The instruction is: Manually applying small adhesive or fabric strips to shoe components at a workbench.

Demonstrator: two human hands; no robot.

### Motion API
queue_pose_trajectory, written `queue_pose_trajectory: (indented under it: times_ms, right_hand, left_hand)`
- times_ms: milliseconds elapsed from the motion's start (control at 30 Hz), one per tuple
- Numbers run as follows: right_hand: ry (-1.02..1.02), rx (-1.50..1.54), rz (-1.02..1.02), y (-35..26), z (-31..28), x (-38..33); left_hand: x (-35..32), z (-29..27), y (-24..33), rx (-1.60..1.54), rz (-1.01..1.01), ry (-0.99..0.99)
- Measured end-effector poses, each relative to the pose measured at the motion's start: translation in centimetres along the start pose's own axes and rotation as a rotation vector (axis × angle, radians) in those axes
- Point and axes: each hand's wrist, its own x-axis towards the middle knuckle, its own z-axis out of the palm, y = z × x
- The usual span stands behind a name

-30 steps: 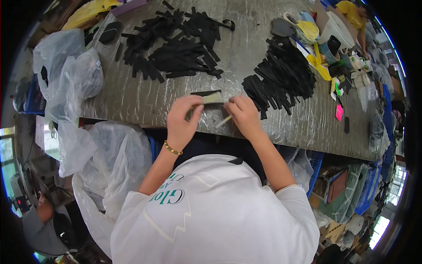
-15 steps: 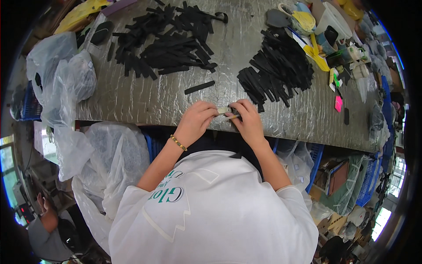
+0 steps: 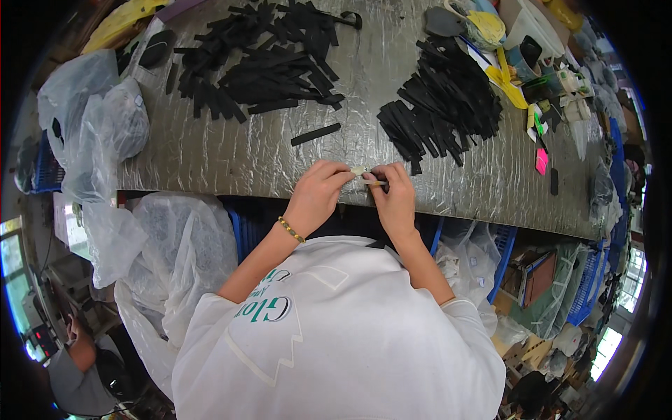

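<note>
At centre frame, at the near edge of the foil-covered table (image 3: 231, 150), we pinch a small pale strip (image 3: 359, 171) in our left hand (image 3: 318, 192), fingers closed on it. Our right hand (image 3: 396, 196) clamps its other end. A single black strip (image 3: 316, 134) lies just above; a black strip pile (image 3: 444, 105) sits upper right.

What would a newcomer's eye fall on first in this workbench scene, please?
Two heaps of flat black strips, one at the far left and one at the far right, cover the wrinkled silver-grey table. At its near edge the left hand and right hand pinch a small pale piece together.
</note>
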Motion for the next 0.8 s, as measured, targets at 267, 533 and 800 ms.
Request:
queue_pose_trajectory:
  times_ms: [267,533,800]
  right_hand:
    - [0.162,0.098,-0.174,-0.3,-3.3,2.4]
    - [-0.207,0.366,0.185,0.1,-2.9,2.2]
    - [-0.177,0.323,0.087,0.2,-2.4,2.2]
  left_hand:
    - [-0.1,0.3,0.0,0.1,0.028,-0.016]
    - [-0.1,0.6,0.4,0.156,0.038,-0.034]
    - [-0.1,0.5,0.5,0.182,0.036,-0.056]
